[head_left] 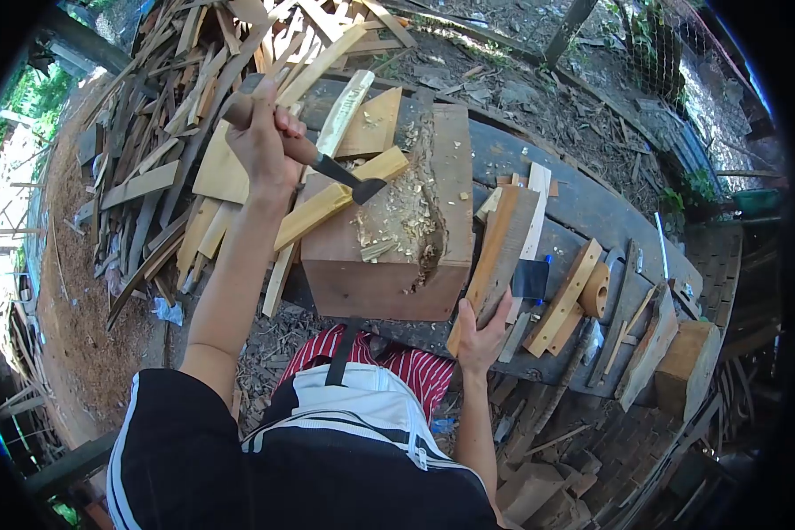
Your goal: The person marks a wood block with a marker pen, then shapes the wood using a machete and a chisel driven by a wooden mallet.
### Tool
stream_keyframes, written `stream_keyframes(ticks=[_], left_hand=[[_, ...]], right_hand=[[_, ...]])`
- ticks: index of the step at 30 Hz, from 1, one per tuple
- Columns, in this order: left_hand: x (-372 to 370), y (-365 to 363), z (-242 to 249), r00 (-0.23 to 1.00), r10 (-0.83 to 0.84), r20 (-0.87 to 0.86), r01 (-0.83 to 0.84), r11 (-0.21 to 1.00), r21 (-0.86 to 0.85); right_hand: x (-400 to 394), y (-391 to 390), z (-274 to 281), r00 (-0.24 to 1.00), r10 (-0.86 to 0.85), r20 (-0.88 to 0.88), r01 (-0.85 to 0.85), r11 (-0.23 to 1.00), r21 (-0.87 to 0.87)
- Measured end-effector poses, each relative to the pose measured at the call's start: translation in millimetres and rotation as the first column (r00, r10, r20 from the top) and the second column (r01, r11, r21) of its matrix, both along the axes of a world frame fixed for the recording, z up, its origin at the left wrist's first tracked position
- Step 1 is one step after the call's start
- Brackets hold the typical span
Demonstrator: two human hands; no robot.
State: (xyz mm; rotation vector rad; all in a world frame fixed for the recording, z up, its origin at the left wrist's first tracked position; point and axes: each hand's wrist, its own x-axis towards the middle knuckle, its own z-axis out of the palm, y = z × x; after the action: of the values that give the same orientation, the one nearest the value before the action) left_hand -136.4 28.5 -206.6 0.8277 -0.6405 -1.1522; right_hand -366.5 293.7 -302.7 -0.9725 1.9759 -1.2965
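My left hand (269,146) is closed round the wooden handle of a gouge-like tool (349,179), raised over the left part of a large wood block (384,291). The tool's dark, curved blade is above a narrow yellowish wood strip (314,216) lying across the block's left edge. Wood shavings (402,216) are scattered on the block's top beside a rough crack. To the right of the block, my right hand (483,336) grips the near end of a long brown board (503,247), thumb on one side and fingers on the other.
A big heap of wood offcuts (163,150) lies at the left. On the dark bench (609,208) at the right are a wooden piece with holes (565,296), a round wooden piece (594,290) and a light block (687,358). Sawdust (88,336) covers the ground at far left.
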Motion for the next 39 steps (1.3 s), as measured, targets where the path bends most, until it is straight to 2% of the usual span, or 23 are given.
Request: stream_keyframes(ticks=[1,4,8,10,12,13,15,16,18,19,23,25,27,28,29,30,32,33,34,35,36,38,39], left_hand=[[2.9,-2.3,-3.4,1.000,0.021,-0.007,-0.021,1.000,-0.007],[7.7,-6.9,-13.8,0.999,0.053,-0.006,-0.054,0.998,-0.021],[13.5,-7.2,-25.1,0.992,0.029,0.122,-0.017,0.995,-0.098],[14.5,-8.0,-27.6,0.985,0.024,0.173,-0.002,0.992,-0.127],[14.2,-4.4,-28.6,0.980,0.011,0.198,0.019,0.988,-0.150],[12.6,1.2,-25.3,0.980,0.012,0.196,0.018,0.989,-0.149],[6.0,12.9,-16.9,0.936,-0.007,0.352,0.046,0.994,-0.102],[3.9,12.8,-23.6,0.937,-0.007,0.349,0.045,0.994,-0.100],[-2.1,14.1,-47.2,0.776,0.215,0.593,0.000,0.940,-0.342],[-10.6,17.0,-50.8,0.796,0.247,0.553,-0.016,0.921,-0.389],[-31.6,31.1,-35.0,0.744,0.303,0.596,0.031,0.875,-0.483],[-38.1,33.7,-29.4,0.721,0.210,0.660,0.141,0.889,-0.436],[-41.4,33.2,-28.3,0.723,0.218,0.655,0.144,0.880,-0.452],[-42.6,33.8,-29.8,0.720,0.222,0.658,0.145,0.879,-0.455],[-41.2,32.0,-32.4,0.746,0.157,0.647,0.160,0.901,-0.404],[-39.4,28.3,-32.8,0.747,0.143,0.649,0.174,0.900,-0.399],[-34.7,18.6,-31.5,0.748,0.177,0.640,0.135,0.903,-0.408],[-30.6,16.5,-33.5,0.772,0.097,0.629,0.137,0.940,-0.314],[-27.5,13.0,-34.7,0.769,0.090,0.632,0.147,0.938,-0.313],[-24.8,7.7,-35.2,0.819,0.063,0.570,0.119,0.954,-0.276],[-23.3,-3.2,-33.6,0.862,0.030,0.506,0.112,0.962,-0.249],[-19.2,-10.6,-49.4,0.847,0.040,0.530,0.094,0.970,-0.224],[-20.3,-7.1,-52.0,0.797,0.096,0.596,0.100,0.953,-0.288]], right_hand=[[5.9,-4.1,-6.5,0.998,0.014,-0.060,-0.016,0.999,-0.047],[19.9,-7.9,-10.3,0.998,0.022,-0.064,-0.026,0.998,-0.059],[35.3,-12.8,0.2,0.990,0.017,-0.140,-0.025,0.998,-0.055],[44.4,-16.2,11.5,0.999,0.001,-0.040,-0.002,1.000,-0.025],[48.1,-18.9,11.7,0.997,0.001,-0.074,-0.003,1.000,-0.025],[50.4,-20.5,11.6,0.995,0.004,-0.103,-0.007,1.000,-0.025],[56.1,-25.5,16.0,0.993,0.009,-0.115,-0.011,1.000,-0.015],[58.6,-28.4,17.7,0.992,0.012,-0.126,-0.013,1.000,-0.006],[61.9,-34.8,18.7,0.985,0.031,-0.171,-0.035,0.999,-0.021],[63.4,-38.8,19.5,0.976,0.047,-0.213,-0.056,0.998,-0.039],[68.1,-57.1,38.9,0.981,0.101,-0.165,-0.102,0.995,0.002],[66.1,-72.7,55.8,0.959,0.216,-0.182,-0.220,0.975,-0.004],[67.6,-96.4,95.8,0.954,0.269,-0.133,-0.292,0.932,-0.215],[62.9,-104.6,114.6,0.926,0.252,-0.280,-0.329,0.902,-0.279],[58.5,-111.4,131.9,0.883,0.218,-0.416,-0.370,0.868,-0.331],[59.2,-121.0,150.7,0.887,0.207,-0.413,-0.356,0.875,-0.327],[68.0,-137.8,176.9,0.930,0.186,-0.316,-0.360,0.628,-0.690],[74.2,-138.5,177.0,0.911,0.288,-0.295,-0.411,0.700,-0.584],[78.1,-138.5,176.8,0.885,0.387,-0.258,-0.465,0.751,-0.469],[75.2,-138.1,177.0,0.757,0.548,-0.356,-0.540,0.831,0.130],[66.9,-144.9,166.3,0.717,0.580,-0.387,-0.538,0.813,0.222],[64.7,-149.9,201.6,0.749,0.615,-0.246,-0.584,0.789,0.193],[68.0,-152.6,208.7,0.755,0.614,-0.231,-0.581,0.789,0.199]])
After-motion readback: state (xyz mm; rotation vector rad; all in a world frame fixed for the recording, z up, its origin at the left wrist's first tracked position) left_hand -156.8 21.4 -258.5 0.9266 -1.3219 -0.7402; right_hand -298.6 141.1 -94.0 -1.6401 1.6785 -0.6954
